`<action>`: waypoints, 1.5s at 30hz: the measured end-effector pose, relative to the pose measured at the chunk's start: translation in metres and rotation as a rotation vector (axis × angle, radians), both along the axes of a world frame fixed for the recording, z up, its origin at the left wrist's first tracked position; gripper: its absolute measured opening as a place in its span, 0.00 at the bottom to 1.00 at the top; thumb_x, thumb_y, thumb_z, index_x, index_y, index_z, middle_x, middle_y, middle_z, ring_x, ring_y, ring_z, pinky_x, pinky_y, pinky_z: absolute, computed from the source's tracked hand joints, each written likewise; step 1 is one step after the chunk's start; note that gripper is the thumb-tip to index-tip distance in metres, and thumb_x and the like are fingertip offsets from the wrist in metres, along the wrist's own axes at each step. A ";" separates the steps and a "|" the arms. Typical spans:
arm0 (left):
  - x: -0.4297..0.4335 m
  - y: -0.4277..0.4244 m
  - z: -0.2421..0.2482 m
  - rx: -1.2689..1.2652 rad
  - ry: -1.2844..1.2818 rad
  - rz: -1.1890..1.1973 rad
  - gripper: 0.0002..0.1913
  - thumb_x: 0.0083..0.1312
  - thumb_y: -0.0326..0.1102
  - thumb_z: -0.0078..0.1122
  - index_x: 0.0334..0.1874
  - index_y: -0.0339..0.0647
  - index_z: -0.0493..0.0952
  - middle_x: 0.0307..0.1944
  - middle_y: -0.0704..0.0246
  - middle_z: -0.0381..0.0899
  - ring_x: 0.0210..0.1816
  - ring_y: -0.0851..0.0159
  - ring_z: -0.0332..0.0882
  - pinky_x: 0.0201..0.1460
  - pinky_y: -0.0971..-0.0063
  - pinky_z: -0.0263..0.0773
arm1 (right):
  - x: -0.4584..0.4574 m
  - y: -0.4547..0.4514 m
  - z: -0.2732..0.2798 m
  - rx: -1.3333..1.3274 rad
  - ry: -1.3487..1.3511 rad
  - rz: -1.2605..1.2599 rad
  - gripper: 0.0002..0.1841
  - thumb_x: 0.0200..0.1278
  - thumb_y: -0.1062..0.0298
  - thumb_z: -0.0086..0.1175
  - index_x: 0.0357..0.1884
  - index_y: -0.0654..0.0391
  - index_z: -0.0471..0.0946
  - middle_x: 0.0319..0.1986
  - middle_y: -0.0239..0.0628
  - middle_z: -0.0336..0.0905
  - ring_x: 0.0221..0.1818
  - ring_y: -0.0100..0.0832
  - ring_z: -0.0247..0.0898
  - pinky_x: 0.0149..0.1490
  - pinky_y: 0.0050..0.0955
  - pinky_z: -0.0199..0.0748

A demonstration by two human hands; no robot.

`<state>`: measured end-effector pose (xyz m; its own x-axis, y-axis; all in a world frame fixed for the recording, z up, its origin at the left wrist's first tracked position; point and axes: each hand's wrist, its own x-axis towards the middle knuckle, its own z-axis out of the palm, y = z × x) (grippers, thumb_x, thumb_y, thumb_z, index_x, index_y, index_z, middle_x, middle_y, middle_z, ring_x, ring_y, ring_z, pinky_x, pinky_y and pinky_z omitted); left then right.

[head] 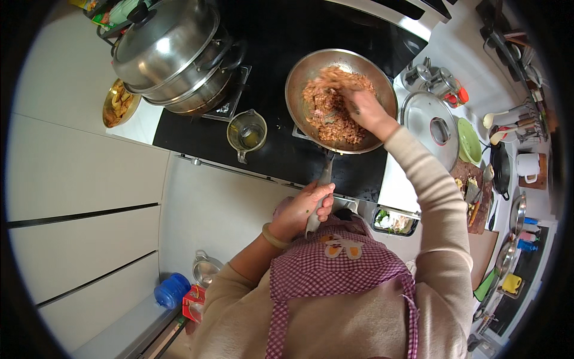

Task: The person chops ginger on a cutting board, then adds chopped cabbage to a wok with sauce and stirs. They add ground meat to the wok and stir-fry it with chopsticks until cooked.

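My left hand (pixel 314 204) is wrapped around the grey handle (pixel 327 172) of a metal frying pan (pixel 298 80) on the black cooktop. Crumbly, reddish-brown minced meat (pixel 343 128) covers much of the pan's bottom. Over the right part of the pan, my right hand (pixel 365 110) reaches down into the mince with its fingers bent. Motion blur hides the fingertips, so whether they hold anything is unclear. A glass measuring jug (pixel 246 132) with a little yellowish liquid stands left of the pan.
A large steel steamer pot (pixel 166 54) stands at the back left, beside a bowl of yellowish food (pixel 120 103). On the right are a glass lid (pixel 426 125), a green bowl (pixel 468 141) and a cutting board (pixel 482 215) with a knife. A scrap bin (pixel 394 222) hangs at the counter edge.
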<state>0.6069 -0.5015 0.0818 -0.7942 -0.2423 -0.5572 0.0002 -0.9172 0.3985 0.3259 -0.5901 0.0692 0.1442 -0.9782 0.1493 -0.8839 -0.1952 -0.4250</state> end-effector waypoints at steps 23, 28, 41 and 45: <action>-0.001 0.004 0.007 -0.014 -0.027 0.074 0.10 0.76 0.41 0.50 0.37 0.46 0.65 0.24 0.77 0.65 0.20 0.77 0.59 0.22 0.81 0.57 | -0.019 0.047 0.029 0.396 0.171 -0.088 0.11 0.50 0.79 0.57 0.37 0.59 0.83 0.38 0.54 0.81 0.48 0.50 0.78 0.55 0.42 0.75; 0.000 0.003 0.005 0.011 -0.001 -0.005 0.10 0.76 0.41 0.50 0.37 0.46 0.65 0.23 0.77 0.64 0.19 0.77 0.58 0.22 0.81 0.57 | 0.004 0.029 0.018 0.046 -0.315 0.208 0.17 0.65 0.75 0.54 0.56 0.64 0.76 0.50 0.51 0.80 0.55 0.50 0.76 0.59 0.41 0.74; -0.001 0.001 0.004 0.000 -0.005 0.023 0.12 0.76 0.41 0.50 0.34 0.46 0.66 0.23 0.77 0.65 0.20 0.77 0.60 0.22 0.81 0.58 | -0.023 0.032 0.004 0.061 0.108 -0.059 0.16 0.57 0.80 0.54 0.49 0.63 0.79 0.39 0.53 0.80 0.45 0.53 0.77 0.47 0.42 0.77; -0.004 0.003 0.001 -0.011 -0.022 0.008 0.13 0.76 0.42 0.50 0.32 0.46 0.66 0.23 0.77 0.65 0.20 0.77 0.60 0.22 0.81 0.58 | 0.037 0.055 0.016 -0.096 -0.274 0.143 0.09 0.61 0.76 0.56 0.42 0.65 0.81 0.38 0.54 0.80 0.46 0.54 0.77 0.54 0.41 0.76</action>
<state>0.6028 -0.4984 0.0832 -0.7800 -0.2547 -0.5716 -0.0017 -0.9126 0.4089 0.3633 -0.5346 0.0855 0.2204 -0.9305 0.2925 -0.6999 -0.3597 -0.6171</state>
